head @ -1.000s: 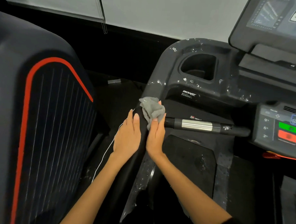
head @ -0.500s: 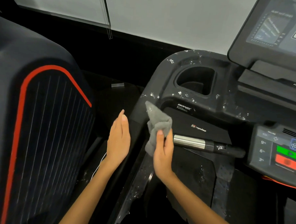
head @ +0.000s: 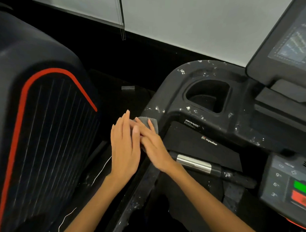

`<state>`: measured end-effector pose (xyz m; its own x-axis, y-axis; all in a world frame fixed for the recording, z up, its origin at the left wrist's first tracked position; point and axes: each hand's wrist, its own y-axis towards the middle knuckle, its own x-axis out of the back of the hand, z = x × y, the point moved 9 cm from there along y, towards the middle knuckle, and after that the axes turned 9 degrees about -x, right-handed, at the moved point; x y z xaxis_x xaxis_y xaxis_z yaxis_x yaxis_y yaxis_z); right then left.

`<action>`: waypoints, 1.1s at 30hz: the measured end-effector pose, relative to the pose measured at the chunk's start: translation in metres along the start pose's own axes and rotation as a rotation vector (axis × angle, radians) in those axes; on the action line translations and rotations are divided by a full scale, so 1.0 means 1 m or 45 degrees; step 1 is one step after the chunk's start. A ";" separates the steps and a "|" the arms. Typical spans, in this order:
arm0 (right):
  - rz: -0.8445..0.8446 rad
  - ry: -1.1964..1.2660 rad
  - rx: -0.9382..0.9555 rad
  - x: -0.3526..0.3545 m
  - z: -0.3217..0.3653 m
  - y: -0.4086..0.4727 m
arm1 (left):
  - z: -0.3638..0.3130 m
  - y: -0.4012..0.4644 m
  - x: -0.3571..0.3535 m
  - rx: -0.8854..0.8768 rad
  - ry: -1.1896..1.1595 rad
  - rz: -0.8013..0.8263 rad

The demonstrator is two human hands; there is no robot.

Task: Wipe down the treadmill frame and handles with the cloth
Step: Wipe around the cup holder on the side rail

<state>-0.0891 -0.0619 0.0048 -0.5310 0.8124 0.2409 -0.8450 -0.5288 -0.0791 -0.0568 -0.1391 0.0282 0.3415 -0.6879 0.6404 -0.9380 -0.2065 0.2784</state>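
Cloth: small grey rag (head: 151,122), centre of frame, pressed on the black speckled treadmill frame rail (head: 146,181), mostly under the right hand.
Right hand (head: 153,145): fingers straight, flat on the rag.
Left hand (head: 124,146): flat, fingers relaxed, overlapping the right fingers.
Handle: silver-banded black grip (head: 199,165), lower right of the hands.

"BIGWAY" is showing on the treadmill frame (head: 192,123), "impulse" on its dark panel (head: 209,141), and 9, 6, 3 on the keypad (head: 278,184) at right.
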 end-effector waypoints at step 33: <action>-0.259 -1.126 -0.021 0.059 -0.070 -0.030 | -0.004 0.110 -0.107 -0.431 0.605 0.434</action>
<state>-0.0998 0.0192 -0.0462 -0.1353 0.4012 0.9060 -0.9217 -0.3866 0.0335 -0.1961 -0.0855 -0.0066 0.0915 -0.2790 0.9559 -0.9542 0.2501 0.1643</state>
